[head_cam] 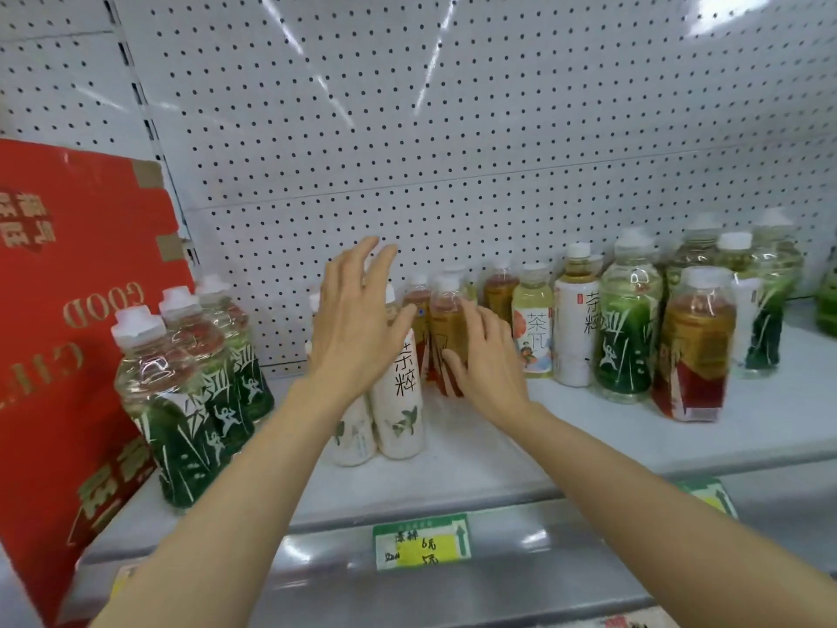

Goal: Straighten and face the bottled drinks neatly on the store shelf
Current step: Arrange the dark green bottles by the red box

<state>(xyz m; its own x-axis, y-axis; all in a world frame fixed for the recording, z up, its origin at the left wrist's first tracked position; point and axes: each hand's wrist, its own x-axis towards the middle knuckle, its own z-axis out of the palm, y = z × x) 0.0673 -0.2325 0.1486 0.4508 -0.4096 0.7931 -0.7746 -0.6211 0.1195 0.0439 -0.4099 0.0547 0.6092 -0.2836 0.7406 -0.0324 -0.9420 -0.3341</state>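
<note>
Bottled teas stand on a white shelf (498, 455). At the centre are two white-labelled bottles (401, 414), with amber bottles carrying red labels (446, 319) behind them. My left hand (358, 319) hovers over the white bottles with its fingers spread and straight, holding nothing. My right hand (489, 355) lies against the right side of the front amber bottle, thumb on its label and fingers fairly straight. Three green-labelled bottles (176, 428) stand in a row at the left. To the right are a mixed group: a pale bottle (534, 324), a white one (575, 328), a green one (627, 328) and an amber one (693, 351).
A large red carton (68, 310) leans at the shelf's left end, touching the green bottles. A white pegboard (453, 129) backs the shelf. A green and yellow price tag (421, 541) sits on the front rail. More green bottles (765, 301) stand at the far right.
</note>
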